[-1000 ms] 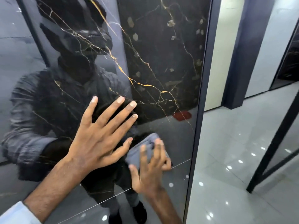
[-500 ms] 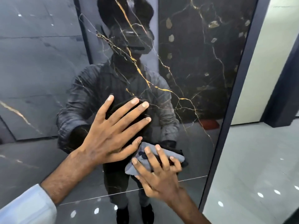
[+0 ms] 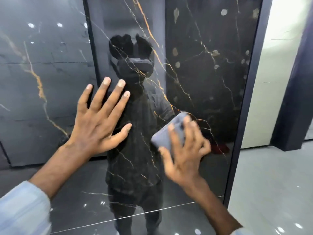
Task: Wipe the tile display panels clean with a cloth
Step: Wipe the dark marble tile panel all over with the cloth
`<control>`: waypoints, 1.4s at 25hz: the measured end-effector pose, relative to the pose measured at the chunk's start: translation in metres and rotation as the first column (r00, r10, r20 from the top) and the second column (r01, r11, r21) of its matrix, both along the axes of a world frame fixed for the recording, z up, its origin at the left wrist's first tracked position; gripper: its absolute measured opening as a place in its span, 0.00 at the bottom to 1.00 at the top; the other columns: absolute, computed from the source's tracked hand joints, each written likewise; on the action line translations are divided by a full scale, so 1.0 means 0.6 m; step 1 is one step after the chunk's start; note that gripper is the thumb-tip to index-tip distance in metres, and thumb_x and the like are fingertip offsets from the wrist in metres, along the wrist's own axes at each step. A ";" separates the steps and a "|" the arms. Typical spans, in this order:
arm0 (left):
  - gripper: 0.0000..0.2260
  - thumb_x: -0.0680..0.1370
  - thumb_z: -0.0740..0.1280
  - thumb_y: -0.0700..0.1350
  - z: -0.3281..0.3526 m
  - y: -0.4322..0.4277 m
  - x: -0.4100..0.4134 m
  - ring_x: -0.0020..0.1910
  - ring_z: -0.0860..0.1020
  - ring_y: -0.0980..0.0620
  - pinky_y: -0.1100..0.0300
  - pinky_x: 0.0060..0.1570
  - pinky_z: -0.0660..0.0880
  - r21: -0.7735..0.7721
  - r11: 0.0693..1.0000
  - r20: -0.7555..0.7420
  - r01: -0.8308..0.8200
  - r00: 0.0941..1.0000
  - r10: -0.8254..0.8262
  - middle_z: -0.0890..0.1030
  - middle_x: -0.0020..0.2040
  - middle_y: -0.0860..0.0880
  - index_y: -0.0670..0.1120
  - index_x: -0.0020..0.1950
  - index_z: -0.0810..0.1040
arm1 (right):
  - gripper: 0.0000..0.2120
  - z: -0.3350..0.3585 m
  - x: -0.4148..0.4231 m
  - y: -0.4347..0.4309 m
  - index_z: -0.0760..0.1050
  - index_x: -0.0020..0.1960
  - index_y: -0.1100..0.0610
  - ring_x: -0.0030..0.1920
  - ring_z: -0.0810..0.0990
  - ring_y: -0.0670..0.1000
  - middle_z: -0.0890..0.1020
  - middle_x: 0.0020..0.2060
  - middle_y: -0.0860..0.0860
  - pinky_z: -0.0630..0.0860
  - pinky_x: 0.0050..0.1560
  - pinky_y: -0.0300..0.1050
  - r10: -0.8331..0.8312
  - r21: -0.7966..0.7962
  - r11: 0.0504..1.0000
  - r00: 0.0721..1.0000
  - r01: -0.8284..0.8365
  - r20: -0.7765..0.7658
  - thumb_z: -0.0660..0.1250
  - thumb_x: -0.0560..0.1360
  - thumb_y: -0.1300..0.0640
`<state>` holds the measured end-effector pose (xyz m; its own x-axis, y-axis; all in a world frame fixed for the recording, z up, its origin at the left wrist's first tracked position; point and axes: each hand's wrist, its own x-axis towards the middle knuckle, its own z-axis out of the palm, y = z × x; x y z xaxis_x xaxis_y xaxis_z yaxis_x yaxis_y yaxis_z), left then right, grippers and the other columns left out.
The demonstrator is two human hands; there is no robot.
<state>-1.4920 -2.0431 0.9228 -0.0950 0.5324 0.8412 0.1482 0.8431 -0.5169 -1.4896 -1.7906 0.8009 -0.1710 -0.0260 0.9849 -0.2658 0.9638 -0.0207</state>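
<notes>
A glossy black tile display panel point(image 3: 203, 73) with gold and white veins fills most of the view and mirrors a person's dark outline. My left hand point(image 3: 100, 124) lies flat on the panel, fingers spread, holding nothing. To its right, my right hand point(image 3: 184, 153) presses a folded grey cloth point(image 3: 169, 133) against the panel; the hand and cloth are motion-blurred. My fingers cover the cloth's lower right part.
A dark metal frame point(image 3: 243, 116) edges the panel on the right. Beyond it stand a cream wall point(image 3: 264, 82), a dark pillar point(image 3: 294, 99) and a shiny grey floor point(image 3: 271, 192). Grey panels reflect at the left point(image 3: 33, 99).
The view has risen and shifted left along the panel. My right hand has carried the cloth up and to the right, away from my left hand, which stays flat.
</notes>
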 end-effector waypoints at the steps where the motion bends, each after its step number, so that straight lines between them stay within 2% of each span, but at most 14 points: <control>1: 0.34 0.82 0.62 0.59 -0.002 -0.002 -0.004 0.82 0.58 0.35 0.32 0.77 0.56 -0.007 1.000 -0.001 0.000 1.000 0.000 0.61 0.83 0.40 0.40 0.82 0.64 | 0.30 -0.030 0.008 -0.013 0.66 0.79 0.44 0.80 0.61 0.60 0.60 0.82 0.55 0.59 0.63 0.61 0.036 0.256 0.966 0.999 -0.037 0.007 0.64 0.79 0.40; 3: 0.34 0.82 0.62 0.59 -0.007 -0.004 -0.008 0.82 0.58 0.34 0.32 0.78 0.56 -0.005 1.000 0.003 0.020 1.000 -0.020 0.61 0.83 0.39 0.39 0.82 0.64 | 0.29 -0.030 0.015 0.007 0.68 0.79 0.42 0.81 0.62 0.56 0.62 0.82 0.51 0.61 0.62 0.60 0.105 0.623 0.776 0.994 -0.104 0.036 0.66 0.78 0.41; 5: 0.34 0.82 0.62 0.58 -0.007 -0.005 -0.010 0.82 0.58 0.34 0.32 0.78 0.55 -0.004 0.999 -0.005 0.048 0.999 -0.048 0.61 0.83 0.39 0.39 0.82 0.65 | 0.28 0.046 0.003 0.048 0.67 0.79 0.42 0.80 0.64 0.56 0.62 0.82 0.51 0.64 0.61 0.63 0.117 0.635 0.768 0.993 -0.088 -0.005 0.64 0.80 0.40; 8: 0.34 0.82 0.63 0.58 -0.006 -0.004 -0.011 0.82 0.58 0.34 0.33 0.79 0.55 0.006 0.998 -0.005 0.064 0.998 -0.064 0.61 0.83 0.39 0.39 0.81 0.65 | 0.28 0.165 -0.013 0.084 0.66 0.78 0.45 0.77 0.65 0.58 0.63 0.80 0.55 0.63 0.63 0.65 -0.004 0.016 1.000 0.997 0.005 -0.073 0.64 0.80 0.39; 10: 0.33 0.82 0.63 0.58 -0.008 -0.003 -0.009 0.82 0.58 0.34 0.34 0.79 0.54 0.018 0.997 0.002 0.077 0.997 -0.077 0.62 0.83 0.40 0.39 0.81 0.66 | 0.30 0.151 -0.010 0.048 0.63 0.79 0.47 0.77 0.64 0.59 0.62 0.81 0.58 0.61 0.65 0.64 -0.052 -0.307 0.951 0.998 0.036 -0.044 0.61 0.80 0.39; 13: 0.33 0.81 0.63 0.58 -0.008 -0.004 -0.006 0.82 0.58 0.35 0.35 0.80 0.54 0.002 0.996 0.013 0.088 0.996 -0.088 0.61 0.83 0.40 0.39 0.81 0.66 | 0.30 0.047 0.007 -0.008 0.64 0.80 0.46 0.79 0.63 0.61 0.61 0.81 0.57 0.61 0.63 0.61 -0.001 0.266 0.964 1.000 0.003 -0.008 0.61 0.80 0.39; 16: 0.32 0.80 0.65 0.57 0.002 -0.009 0.006 0.82 0.61 0.38 0.36 0.77 0.57 0.008 0.987 0.058 0.162 0.985 -0.162 0.63 0.82 0.42 0.41 0.79 0.70 | 0.29 0.097 0.008 0.056 0.66 0.79 0.42 0.79 0.66 0.58 0.64 0.81 0.53 0.65 0.61 0.64 0.084 0.674 0.737 0.996 -0.053 -0.015 0.64 0.80 0.38; 19: 0.29 0.79 0.65 0.57 0.061 -0.013 0.023 0.81 0.63 0.42 0.38 0.74 0.59 0.034 0.966 0.003 0.255 0.967 -0.255 0.64 0.82 0.42 0.43 0.77 0.74 | 0.30 0.245 -0.008 0.101 0.64 0.79 0.45 0.78 0.65 0.58 0.62 0.81 0.54 0.63 0.65 0.64 0.001 0.078 0.997 0.999 0.003 -0.053 0.63 0.80 0.39; 21: 0.30 0.81 0.64 0.58 0.128 -0.015 0.024 0.82 0.62 0.42 0.38 0.74 0.59 0.076 0.963 -0.087 0.258 0.964 -0.251 0.62 0.83 0.41 0.42 0.78 0.72 | 0.31 0.287 -0.011 0.079 0.60 0.80 0.45 0.77 0.62 0.58 0.60 0.82 0.55 0.60 0.66 0.64 -0.035 -0.331 0.943 0.999 0.025 -0.025 0.60 0.80 0.39; 24: 0.31 0.81 0.63 0.58 0.196 -0.017 0.006 0.82 0.60 0.41 0.38 0.76 0.59 0.089 0.972 -0.109 0.216 0.972 -0.206 0.59 0.84 0.40 0.41 0.80 0.68 | 0.32 0.232 -0.010 0.019 0.60 0.81 0.47 0.78 0.64 0.63 0.60 0.82 0.58 0.62 0.65 0.66 -0.017 0.178 0.984 0.998 0.028 -0.060 0.61 0.80 0.40; 26: 0.33 0.81 0.62 0.59 0.200 -0.019 -0.012 0.83 0.59 0.40 0.37 0.77 0.58 0.041 0.987 -0.105 0.154 0.983 -0.149 0.59 0.84 0.41 0.41 0.80 0.67 | 0.30 0.230 -0.005 0.036 0.64 0.80 0.45 0.79 0.66 0.60 0.64 0.81 0.57 0.63 0.62 0.65 0.043 0.637 0.770 0.995 0.028 -0.095 0.63 0.80 0.38; 28: 0.34 0.81 0.60 0.61 0.193 -0.020 -0.024 0.83 0.58 0.39 0.37 0.79 0.56 0.021 0.994 -0.105 0.108 0.989 -0.106 0.60 0.84 0.43 0.41 0.81 0.65 | 0.29 0.307 -0.011 0.067 0.66 0.79 0.44 0.78 0.67 0.57 0.66 0.80 0.55 0.62 0.61 0.62 -0.001 0.569 0.817 0.986 0.095 -0.164 0.63 0.80 0.37; 32: 0.34 0.80 0.60 0.61 0.191 -0.018 -0.021 0.83 0.58 0.39 0.36 0.79 0.56 0.023 0.991 -0.092 0.133 0.987 -0.130 0.62 0.83 0.44 0.41 0.81 0.67 | 0.31 0.407 -0.012 0.058 0.63 0.80 0.46 0.76 0.63 0.59 0.62 0.81 0.56 0.60 0.64 0.63 -0.055 -0.209 0.977 0.997 0.043 -0.052 0.59 0.80 0.37; 35: 0.32 0.79 0.63 0.59 0.197 -0.019 -0.011 0.82 0.61 0.41 0.37 0.78 0.58 0.015 0.981 -0.066 0.192 0.979 -0.191 0.63 0.83 0.43 0.42 0.79 0.71 | 0.31 0.349 -0.007 0.027 0.61 0.82 0.45 0.79 0.64 0.61 0.61 0.82 0.57 0.59 0.65 0.63 -0.029 0.481 0.872 0.991 0.087 -0.128 0.58 0.82 0.37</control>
